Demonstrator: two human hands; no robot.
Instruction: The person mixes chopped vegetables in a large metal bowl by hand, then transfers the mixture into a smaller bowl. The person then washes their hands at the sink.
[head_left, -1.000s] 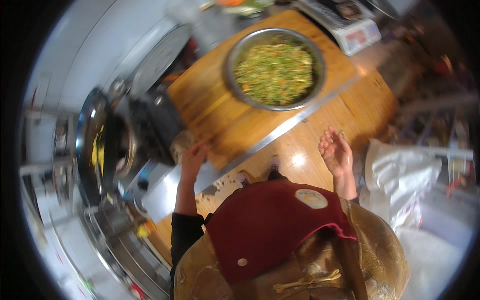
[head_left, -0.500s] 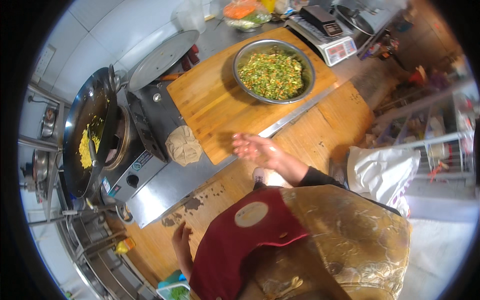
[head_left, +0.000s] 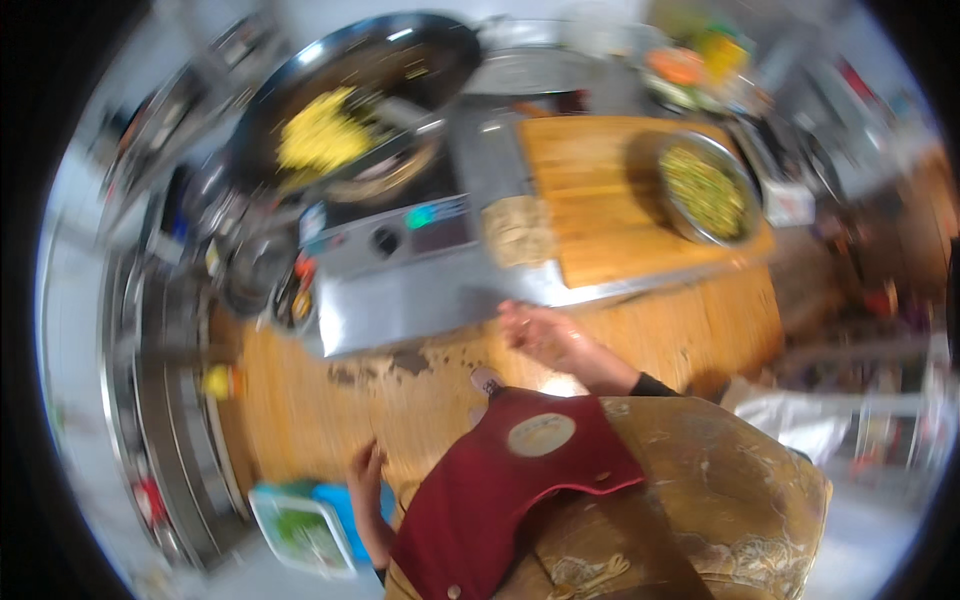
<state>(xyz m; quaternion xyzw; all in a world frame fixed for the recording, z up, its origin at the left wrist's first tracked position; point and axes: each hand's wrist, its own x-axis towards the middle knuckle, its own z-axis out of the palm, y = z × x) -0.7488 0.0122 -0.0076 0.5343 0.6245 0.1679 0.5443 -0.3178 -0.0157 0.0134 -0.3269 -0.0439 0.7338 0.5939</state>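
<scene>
My right hand (head_left: 545,336) hangs over the floor just in front of the counter's edge, its fingers loosely curled with nothing in them. Down beside the red apron (head_left: 470,480), my left hand (head_left: 368,472) is empty too, fingers slightly bent and apart. A large dark wok (head_left: 405,58) sits on the stove (head_left: 345,245) at the far left, with yellow scrambled egg (head_left: 325,135) and a turner (head_left: 400,112) in it. On the wooden cutting board (head_left: 590,190) stands a metal bowl (head_left: 702,238) of chopped vegetables (head_left: 698,188). A folded beige cloth (head_left: 518,232) lies between stove and board.
A round lid (head_left: 530,72) lies behind the board, beside bagged vegetables (head_left: 675,75). At the lower left stands a tub with greens (head_left: 305,535). Metal racks (head_left: 150,400) line the left. A white bag (head_left: 800,415) is at the right.
My view has swung left, so the wok and stove now lie farther up and right in the picture. Both hands remain empty. The picture is blurred by motion.
</scene>
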